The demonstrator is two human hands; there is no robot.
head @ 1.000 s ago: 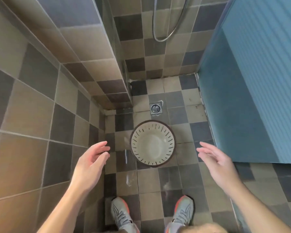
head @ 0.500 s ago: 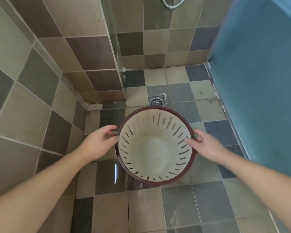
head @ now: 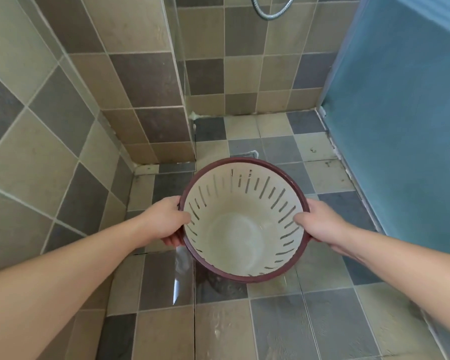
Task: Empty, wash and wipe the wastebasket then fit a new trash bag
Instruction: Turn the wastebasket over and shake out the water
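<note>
A round cream wastebasket (head: 234,235) with slotted walls and a dark red rim is held over the tiled shower floor, mouth facing me. Its inside holds nothing but a wet sheen at the bottom. My left hand (head: 166,220) grips the rim on the left, thumb inside and fingers curled under the outside. My right hand (head: 320,220) grips the rim on the right in the same way.
Tiled walls close in on the left and at the back, with a glass panel edge (head: 185,100) running down to the floor. A blue wall (head: 400,126) stands on the right. A metal shower hose (head: 270,11) loops at the top. The floor tiles (head: 218,320) look wet.
My hands came down from open in the air onto the basket's rim and closed on it. The basket has risen toward me and now covers the floor drain.
</note>
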